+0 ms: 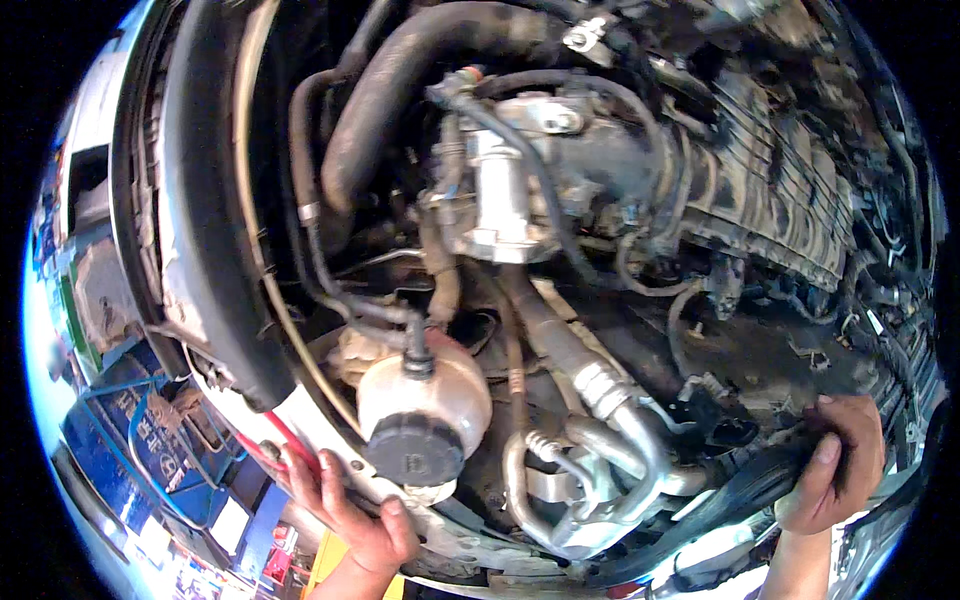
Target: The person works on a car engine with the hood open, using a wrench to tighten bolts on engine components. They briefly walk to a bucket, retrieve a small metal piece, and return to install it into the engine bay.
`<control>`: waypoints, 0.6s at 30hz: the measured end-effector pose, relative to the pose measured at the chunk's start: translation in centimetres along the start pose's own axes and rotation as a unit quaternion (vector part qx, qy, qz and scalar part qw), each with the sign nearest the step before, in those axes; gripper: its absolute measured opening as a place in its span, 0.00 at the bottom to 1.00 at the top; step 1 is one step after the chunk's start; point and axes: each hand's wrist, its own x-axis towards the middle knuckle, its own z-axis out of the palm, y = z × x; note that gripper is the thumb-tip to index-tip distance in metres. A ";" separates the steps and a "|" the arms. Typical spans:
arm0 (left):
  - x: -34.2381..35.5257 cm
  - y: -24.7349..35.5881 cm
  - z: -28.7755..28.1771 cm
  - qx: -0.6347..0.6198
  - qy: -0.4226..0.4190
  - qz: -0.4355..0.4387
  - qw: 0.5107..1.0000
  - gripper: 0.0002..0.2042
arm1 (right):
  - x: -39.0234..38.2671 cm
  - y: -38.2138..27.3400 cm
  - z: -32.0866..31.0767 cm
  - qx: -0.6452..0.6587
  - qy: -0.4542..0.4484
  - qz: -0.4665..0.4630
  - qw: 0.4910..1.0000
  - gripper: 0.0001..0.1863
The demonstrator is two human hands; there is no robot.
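Observation:
My left hand [345, 515] rests on the pale body edge [330, 445] of an engine bay, fingers stretched out and apart. A red strip [285, 425] runs close to its fingertips. Right by it stands a round, translucent fluid reservoir [440, 375] with a black screw cap [415, 450] and a hose on top. On the right side, my right hand [840, 465] is bent at the wrist with its fingers curled, beside a dark panel [750, 490]. Whatever its fingers press on or hold is hidden. Bent metal pipes [640, 460] lie between the two hands.
A thick black hose [390, 90] arches over the far left of the bay. A dusty ribbed engine part [780, 170] and a silver cylindrical fitting [503, 195] sit further back. Outside the car at left is a blue box-like object [160, 450].

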 end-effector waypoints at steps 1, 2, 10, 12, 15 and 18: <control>0.0 0.1 0.0 0.003 -0.001 0.003 1.000 0.41 | -0.7 0.2 0.0 0.007 0.006 0.035 0.999 0.17; 0.2 0.1 -0.1 0.004 -0.002 0.005 1.000 0.41 | -0.8 0.4 0.3 0.003 0.014 0.030 0.999 0.17; 0.0 0.3 -0.1 -0.024 0.023 0.005 0.999 0.39 | -0.3 -0.5 1.2 -0.009 0.070 -0.004 0.997 0.09; 0.2 0.3 -0.1 -0.074 0.041 -0.004 0.996 0.40 | -0.3 -0.6 1.4 0.016 0.073 0.011 0.997 0.09; -0.3 0.3 -1.0 -0.094 0.059 -0.017 0.994 0.40 | 0.1 -0.2 1.4 -0.019 0.072 -0.023 0.997 0.11; -1.8 -0.4 -1.0 -0.142 0.132 -0.009 0.981 0.46 | 1.3 1.2 0.8 0.036 0.006 -0.023 0.999 0.15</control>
